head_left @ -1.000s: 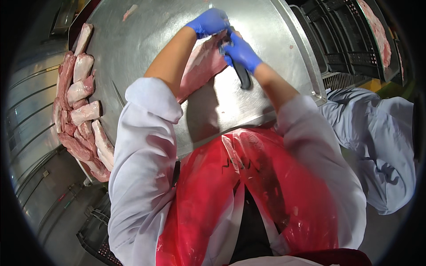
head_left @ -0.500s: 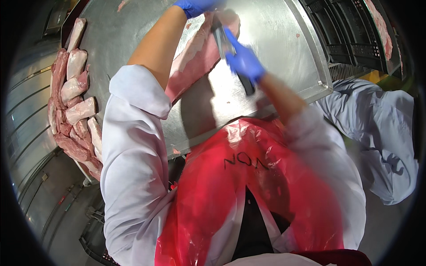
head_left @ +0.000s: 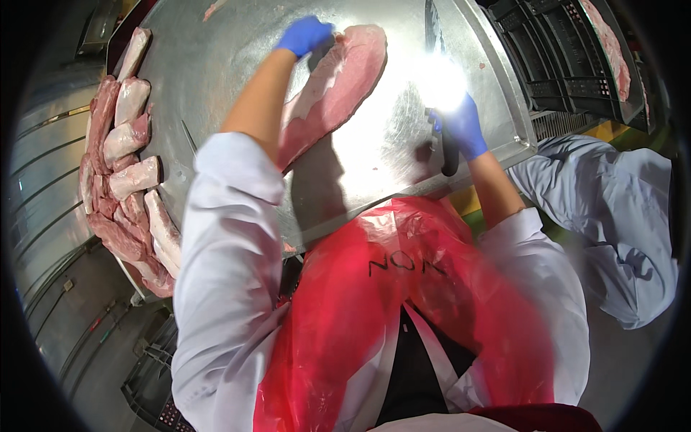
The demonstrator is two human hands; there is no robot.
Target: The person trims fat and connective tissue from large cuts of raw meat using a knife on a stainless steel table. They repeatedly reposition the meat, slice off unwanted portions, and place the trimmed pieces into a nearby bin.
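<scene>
While the right hand (head_left: 466, 129) wraps its fingers around the dark handle of the knife (head_left: 450, 153), the left hand (head_left: 306, 36) is curled by the far left edge of the slab (head_left: 349, 79). Whether those left fingers pinch the meat or merely rest beside it, I cannot tell. Both hands wear blue gloves.

The slab lies on the metal table (head_left: 209, 72), well apart from the knife, slanting from its rounded far end down toward the left sleeve (head_left: 230, 223), which stands in front of its near end. It is pink, with a paler strip along its left side. The knife's blade points away from the person, and strong glare hides its lower part.

Left of the sleeve lies a thin rod (head_left: 188, 137). Further left, cut pieces (head_left: 131, 144) are heaped along the table's edge. Black crates (head_left: 543, 50) stand beyond the table's right side, near another person's grey clothing (head_left: 604, 223). A red apron (head_left: 345, 324) covers the person's front.
</scene>
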